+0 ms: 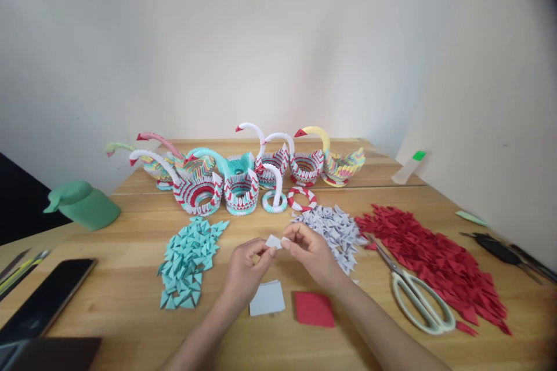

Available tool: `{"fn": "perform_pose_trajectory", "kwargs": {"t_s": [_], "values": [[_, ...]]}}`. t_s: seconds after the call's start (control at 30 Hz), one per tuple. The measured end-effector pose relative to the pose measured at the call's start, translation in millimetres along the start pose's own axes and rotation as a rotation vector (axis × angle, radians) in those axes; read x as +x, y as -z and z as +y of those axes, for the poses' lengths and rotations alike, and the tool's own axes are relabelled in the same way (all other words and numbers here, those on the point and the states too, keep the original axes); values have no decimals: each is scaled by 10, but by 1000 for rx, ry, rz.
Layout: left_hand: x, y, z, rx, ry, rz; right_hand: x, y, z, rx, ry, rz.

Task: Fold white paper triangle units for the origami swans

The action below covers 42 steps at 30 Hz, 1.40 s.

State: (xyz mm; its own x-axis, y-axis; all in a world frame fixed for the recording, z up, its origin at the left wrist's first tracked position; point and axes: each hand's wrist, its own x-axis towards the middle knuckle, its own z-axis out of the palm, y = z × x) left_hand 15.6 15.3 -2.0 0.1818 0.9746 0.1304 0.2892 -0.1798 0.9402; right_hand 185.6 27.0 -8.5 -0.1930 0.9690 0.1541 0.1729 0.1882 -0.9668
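Note:
A small piece of white paper (273, 241) is pinched between both hands above the middle of the table. My left hand (247, 265) grips its left side between thumb and fingers. On its right side, my right hand (310, 249) is closed in a pinch. Just below lie a stack of white paper rectangles (267, 299) and a stack of red paper (314, 309). Folded teal paper triangles (189, 264) are heaped left of my hands. To the right are a heap of white folded triangles (333, 232) and a larger red heap (430, 255).
Several folded-paper swans (241, 188) stand at the back, with a red-and-white paper ring (301, 199) in front. Scissors (420, 301) lie at the right. A green bird-shaped container (85, 204), a phone (47, 298) and pens (21, 275) are at the left. A glue bottle (408, 168) stands back right.

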Motion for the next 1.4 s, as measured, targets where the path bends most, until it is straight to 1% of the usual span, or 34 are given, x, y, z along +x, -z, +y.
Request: {"fn": "perform_pose_trajectory", "kwargs": {"t_s": [0.1, 0.2, 0.27, 0.33, 0.4, 0.5, 0.57, 0.63, 0.7, 0.8, 0.9, 0.97, 1.03, 1.1, 1.17, 1.3, 1.4], "values": [[10, -19, -28, -68, 31, -26, -6, -8, 3, -12, 5, -8], [28, -57, -86, -215, 80, -86, -25, -25, -16, -124, 42, 42], [40, -78, -123, -315, 108, -98, -40, -44, -34, -174, 75, 68], [53, -82, -142, -402, 140, -94, -51, -63, -48, -181, 96, 67], [63, -65, -142, -468, 176, -97, -55, -78, -53, -144, 89, 33], [72, -25, -131, -491, 214, -87, -44, -78, -40, -52, 51, -54], [74, -5, -129, -459, 213, -116, -31, -62, -24, -16, 35, -79], [77, 1, -129, -416, 199, -157, -19, -39, -6, -31, 28, -71], [78, -5, -121, -403, 207, -165, -13, -21, 7, -65, 24, -53], [75, -17, -106, -456, 283, -151, -16, -18, 13, -98, 20, -11], [65, -18, -115, -551, 348, -178, -24, -34, 7, -110, 16, 17], [60, -10, -133, -599, 348, -197, -27, -43, -1, -115, 21, 26], [59, 1, -139, -593, 331, -186, -27, -48, -13, -139, 38, 35], [64, 10, -125, -538, 322, -147, -27, -49, -30, -188, 73, 40], [72, 15, -99, -486, 320, -105, -23, -47, -49, -246, 141, 53], [88, 23, -78, -448, 305, -69, -3, -21, -67, -364, 380, 110], [88, 36, -104, -472, 305, -69, 17, 26, -55, -478, 583, 95]]}}
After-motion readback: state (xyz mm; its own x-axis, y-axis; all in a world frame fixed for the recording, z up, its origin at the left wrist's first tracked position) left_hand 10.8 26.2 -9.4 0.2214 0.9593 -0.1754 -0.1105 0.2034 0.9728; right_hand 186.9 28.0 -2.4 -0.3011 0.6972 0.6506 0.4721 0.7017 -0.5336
